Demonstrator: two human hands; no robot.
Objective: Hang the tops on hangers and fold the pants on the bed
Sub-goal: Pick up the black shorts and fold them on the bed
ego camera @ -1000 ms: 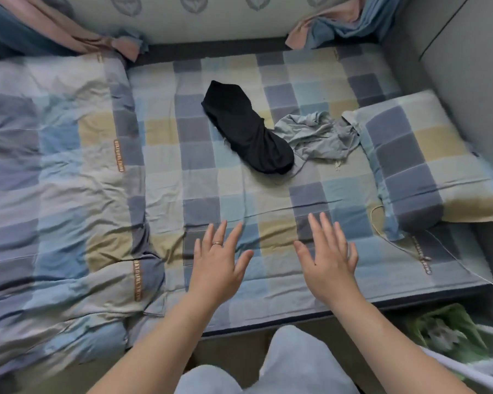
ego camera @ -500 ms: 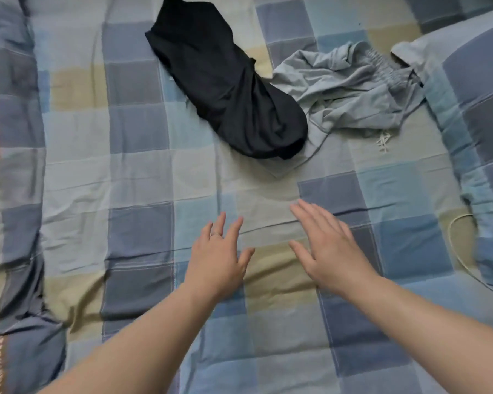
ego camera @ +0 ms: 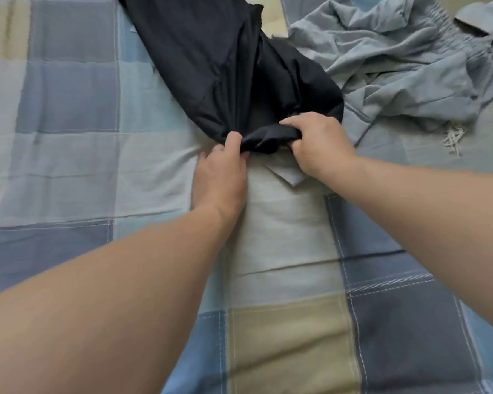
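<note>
On the left, the bed (ego camera: 69,166), dressed in a quilted cotton cover of blue, grey and beige checks, carries no clothes. The left hand (ego camera: 219,177) sits low on the cover, its thumb and fingertips pinching the near end of a long, crumpled black garment (ego camera: 211,66) of thin, slightly glossy cloth. The garment stretches away toward the top of the view. Just to the right, the right hand (ego camera: 322,143) has its fingers curled round the same bunched end, so both hands hold one edge, close together. Crumpled as it is, I cannot tell whether it is a top or pants. Beyond the right hand lies a rumpled light grey garment (ego camera: 410,66) with a gathered elastic waistband and a white drawstring (ego camera: 453,137). It touches the black one, and one corner reaches under the right wrist; it looks like pants.

The black cloth seems light, limp and somewhat slippery, so it will likely sag and slide rather than keep a shape. A loose pinch may slip. The hands would do better to move apart along the edge, grip its two corners firmly, then lift and shake it flat. Dragging it could pull the grey one along.
</note>
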